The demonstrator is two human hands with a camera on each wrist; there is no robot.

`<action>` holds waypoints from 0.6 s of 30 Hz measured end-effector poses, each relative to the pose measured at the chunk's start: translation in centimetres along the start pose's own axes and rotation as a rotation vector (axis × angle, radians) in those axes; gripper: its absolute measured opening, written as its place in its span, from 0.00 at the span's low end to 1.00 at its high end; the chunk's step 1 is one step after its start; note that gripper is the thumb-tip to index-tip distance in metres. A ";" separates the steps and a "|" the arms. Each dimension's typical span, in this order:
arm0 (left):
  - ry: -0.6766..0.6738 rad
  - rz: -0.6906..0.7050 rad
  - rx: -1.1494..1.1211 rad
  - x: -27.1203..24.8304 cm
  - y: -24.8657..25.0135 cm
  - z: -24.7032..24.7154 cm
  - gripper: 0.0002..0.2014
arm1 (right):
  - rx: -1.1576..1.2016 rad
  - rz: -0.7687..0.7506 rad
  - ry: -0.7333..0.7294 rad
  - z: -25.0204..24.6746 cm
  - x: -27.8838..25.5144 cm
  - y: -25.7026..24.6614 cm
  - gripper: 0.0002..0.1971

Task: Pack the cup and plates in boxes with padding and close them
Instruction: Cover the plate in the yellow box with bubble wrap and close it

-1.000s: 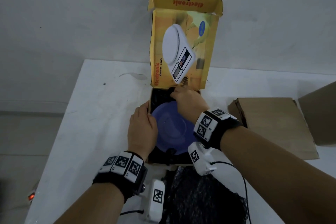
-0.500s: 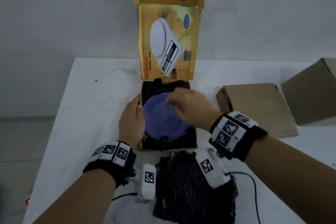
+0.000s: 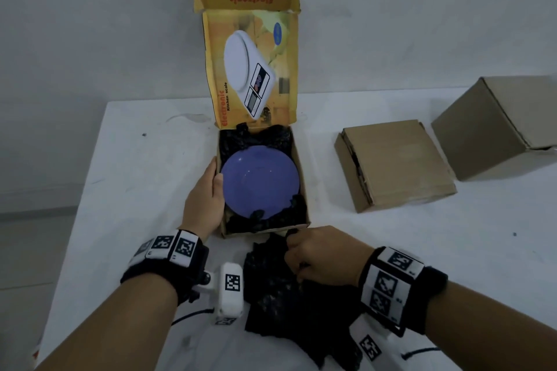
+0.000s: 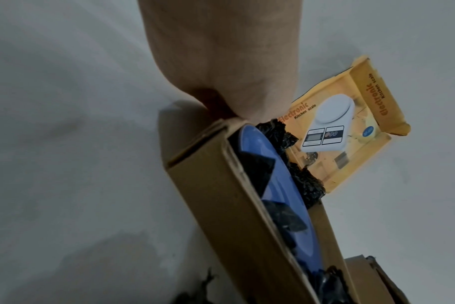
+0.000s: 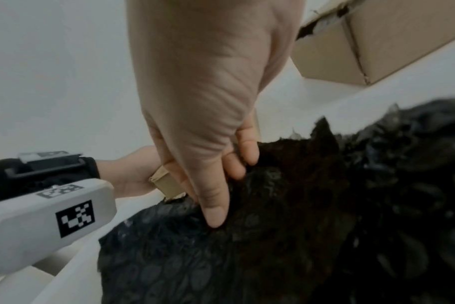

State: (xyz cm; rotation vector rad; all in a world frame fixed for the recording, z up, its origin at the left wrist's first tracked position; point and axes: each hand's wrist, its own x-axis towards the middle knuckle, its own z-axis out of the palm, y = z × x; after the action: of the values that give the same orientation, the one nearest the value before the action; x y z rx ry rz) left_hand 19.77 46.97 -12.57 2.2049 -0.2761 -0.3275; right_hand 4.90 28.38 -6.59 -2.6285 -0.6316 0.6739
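A blue plate lies flat in the open yellow kitchen-scale box, bedded on black bubble wrap. The box lid stands upright behind it. My left hand grips the box's left wall, thumb over the rim beside the plate. In the left wrist view the plate and the box wall show edge-on. My right hand pinches a loose sheet of black bubble wrap lying in front of the box; the right wrist view shows the thumb pressed into this wrap.
A flat brown cardboard box lies to the right of the open box. A larger brown carton stands beyond it at the far right. The white table ends at a wall behind and at an edge on the left.
My right hand left the plate, drew back toward me and took hold of the loose bubble wrap sheet. The left hand stayed on the box's left wall.
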 end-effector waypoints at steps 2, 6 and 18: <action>-0.003 0.002 -0.004 0.0 0.2 -0.2 0.24 | 0.070 0.013 0.084 -0.8 -0.5 -0.2 0.02; -0.003 -0.008 -0.006 -0.1 0.2 -0.4 0.23 | 0.264 0.138 0.353 -3.4 -0.5 0.1 0.11; -0.028 -0.085 -0.199 0.5 -0.9 -0.7 0.22 | 0.509 0.542 0.691 -6.3 5.4 0.7 0.09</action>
State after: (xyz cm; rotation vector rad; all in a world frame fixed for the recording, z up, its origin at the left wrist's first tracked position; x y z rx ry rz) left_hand 20.57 47.83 -12.99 2.0207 -0.1574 -0.4149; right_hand 12.69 29.12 -3.70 -2.2972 0.4121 0.0026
